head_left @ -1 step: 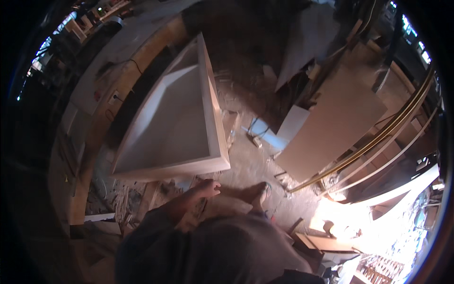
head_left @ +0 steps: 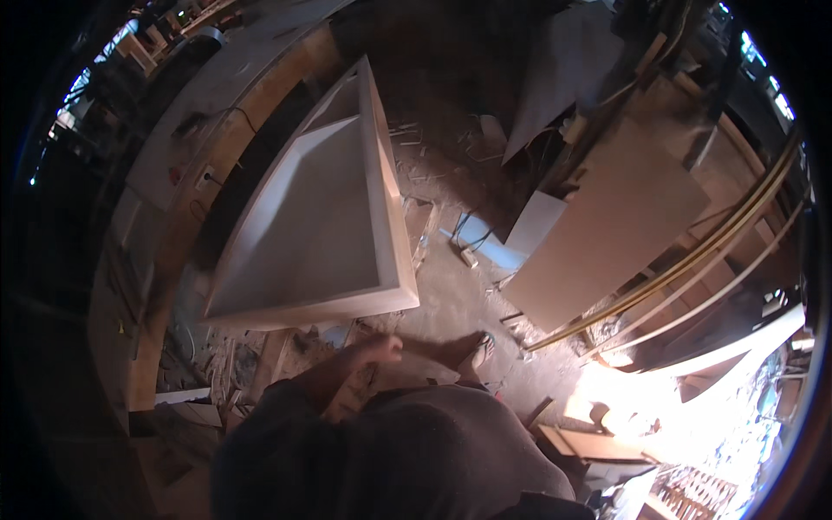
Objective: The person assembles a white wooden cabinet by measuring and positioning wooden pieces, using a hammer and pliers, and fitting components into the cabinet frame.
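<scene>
My left hand (head_left: 379, 348) hangs in front of my body at the lower middle, its fingers curled in. Nothing shows sticking out of it. Just beyond it, apart from the fingers, stands a large wedge-shaped wooden box frame (head_left: 400, 290) with a pale panel (head_left: 325, 234) inside. A crosspiece divides off its narrow far end. My right hand is out of sight. Beside the left hand, a sandalled foot (head_left: 483, 348) shows on the floor.
A long workbench (head_left: 251, 82) with a socket (head_left: 206, 178) runs along the left. Wood scraps (head_left: 224, 373) litter the floor near it. To the right lean a large brown board (head_left: 607, 225) and long curved strips (head_left: 693, 264). A power strip (head_left: 469, 257) with cords lies mid-floor.
The view has shifted very slightly. My left hand stays curled near the same place, and the box frame stands as before.
</scene>
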Tool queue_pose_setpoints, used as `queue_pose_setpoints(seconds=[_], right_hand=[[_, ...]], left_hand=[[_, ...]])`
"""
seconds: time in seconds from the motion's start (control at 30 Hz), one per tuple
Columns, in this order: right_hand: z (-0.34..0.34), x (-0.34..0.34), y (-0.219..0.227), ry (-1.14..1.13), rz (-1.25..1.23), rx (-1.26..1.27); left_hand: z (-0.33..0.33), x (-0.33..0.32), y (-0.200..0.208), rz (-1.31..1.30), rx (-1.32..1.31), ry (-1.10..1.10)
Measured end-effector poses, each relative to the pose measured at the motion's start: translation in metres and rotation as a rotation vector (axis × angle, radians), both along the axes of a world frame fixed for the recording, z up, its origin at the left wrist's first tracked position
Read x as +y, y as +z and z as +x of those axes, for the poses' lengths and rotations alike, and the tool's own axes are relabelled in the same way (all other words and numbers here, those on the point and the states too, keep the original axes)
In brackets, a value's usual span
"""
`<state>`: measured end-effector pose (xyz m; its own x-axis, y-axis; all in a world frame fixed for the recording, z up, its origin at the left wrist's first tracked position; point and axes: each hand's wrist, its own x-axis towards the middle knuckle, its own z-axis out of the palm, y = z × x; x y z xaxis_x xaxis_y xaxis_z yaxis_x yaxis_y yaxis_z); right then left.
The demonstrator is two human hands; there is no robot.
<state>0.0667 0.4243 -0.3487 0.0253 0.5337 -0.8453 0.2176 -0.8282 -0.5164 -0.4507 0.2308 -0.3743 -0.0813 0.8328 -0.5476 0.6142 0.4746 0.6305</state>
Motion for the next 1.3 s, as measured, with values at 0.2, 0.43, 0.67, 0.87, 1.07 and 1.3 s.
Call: queue_pose_setpoints(seconds=[0.2,0.43,0.67,0.87,1.07,1.3], right_hand=[[-0.042,0.151,-0.007,0.548,0.008,-0.369],[-0.341,0.374,0.109,0.597,0.281,0.191],[-0.555,0.475,0.149,0.158,0.078,0.604],[-0.675,0.553,0.163,0.071,0.165,0.438],[-0.807,0.662,0.144,0.029,0.235,0.344],[-1.044,0.815,0.16,0.181,0.188,0.453]], left_hand=[[-0.009,0.061,-0.002,-0.146,-0.25,0.227],[-0.085,0.145,0.024,0.016,-0.217,0.803],[-0.266,0.228,-0.004,0.071,-0.149,0.751],[-0.454,0.316,0.025,0.24,0.068,0.9],[-0.571,0.392,0.005,0.293,0.047,1.146],[-0.594,0.476,-0.073,0.124,0.298,1.284]])
